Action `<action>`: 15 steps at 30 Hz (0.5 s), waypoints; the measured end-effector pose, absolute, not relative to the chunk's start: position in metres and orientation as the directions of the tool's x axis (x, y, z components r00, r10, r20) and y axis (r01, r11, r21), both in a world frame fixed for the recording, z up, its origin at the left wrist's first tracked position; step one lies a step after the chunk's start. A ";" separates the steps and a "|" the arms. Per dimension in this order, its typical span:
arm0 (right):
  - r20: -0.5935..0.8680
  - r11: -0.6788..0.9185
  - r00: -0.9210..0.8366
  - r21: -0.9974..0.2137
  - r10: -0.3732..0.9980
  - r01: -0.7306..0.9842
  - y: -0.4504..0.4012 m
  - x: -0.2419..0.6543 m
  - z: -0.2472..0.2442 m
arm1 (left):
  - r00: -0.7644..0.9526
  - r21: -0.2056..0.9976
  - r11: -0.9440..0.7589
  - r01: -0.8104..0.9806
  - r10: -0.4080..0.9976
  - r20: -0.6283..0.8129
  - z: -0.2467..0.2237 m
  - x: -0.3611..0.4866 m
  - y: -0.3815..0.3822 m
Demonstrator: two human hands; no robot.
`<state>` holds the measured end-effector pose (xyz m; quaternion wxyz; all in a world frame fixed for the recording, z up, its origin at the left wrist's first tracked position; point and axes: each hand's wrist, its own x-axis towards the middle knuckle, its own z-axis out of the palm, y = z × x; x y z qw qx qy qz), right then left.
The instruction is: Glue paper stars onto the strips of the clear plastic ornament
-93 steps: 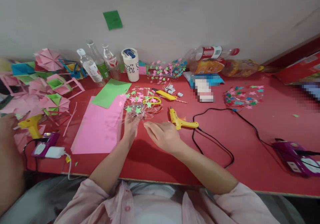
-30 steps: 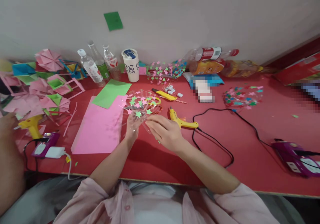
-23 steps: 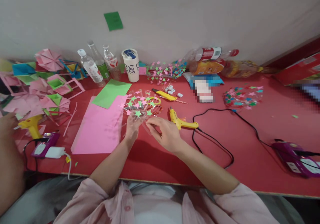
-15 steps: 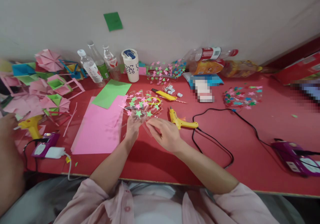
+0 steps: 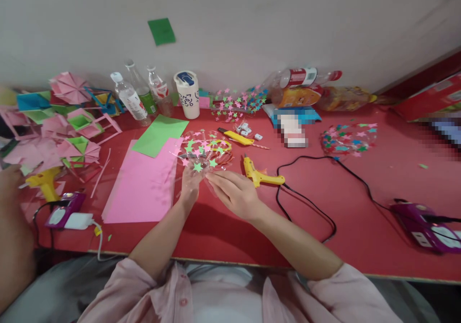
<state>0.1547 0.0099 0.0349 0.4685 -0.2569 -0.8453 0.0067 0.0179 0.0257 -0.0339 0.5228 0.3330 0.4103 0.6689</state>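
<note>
A clear plastic piece dotted with pink and green stars (image 5: 198, 166) is between my hands, over the red table. My left hand (image 5: 190, 185) grips it from below and the left, its fingers partly hidden by the stars and plastic. My right hand (image 5: 236, 192) pinches its near right edge, with fingertips close to my left hand. Just right of the piece lies a yellow glue gun (image 5: 261, 175) with a black cord. Pink sheets (image 5: 140, 188) and a green sheet (image 5: 160, 133) lie to the left. A yellow cutter (image 5: 237, 136) rests behind the piece.
Bottles (image 5: 130, 100) and a white cup (image 5: 188, 95) stand along the wall. Folded paper shapes (image 5: 70, 90) crowd the left, near another person's arm (image 5: 14, 236) and a second glue gun (image 5: 45, 183). Another star-covered piece (image 5: 347, 139) and a purple power strip (image 5: 423, 227) lie right.
The fingers of my right hand have moved slightly left and drawn closer together at the edge of the plastic piece. The piece has shifted and tilted a little.
</note>
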 end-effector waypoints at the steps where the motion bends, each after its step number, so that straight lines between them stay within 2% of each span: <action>1: 0.789 0.871 -0.435 -0.243 0.433 0.427 0.010 0.155 0.035 | -0.230 0.897 -0.112 -0.427 0.973 0.012 -0.034 0.018 0.025; 9: 0.753 0.875 -0.488 -0.240 0.442 0.422 0.009 0.156 0.030 | -0.225 0.887 -0.096 -0.451 0.974 -0.009 -0.043 0.017 0.027; 15: 0.774 0.873 -0.448 -0.269 0.447 0.407 0.007 0.155 0.034 | -0.214 0.892 -0.102 -0.441 0.977 0.005 -0.041 0.017 0.023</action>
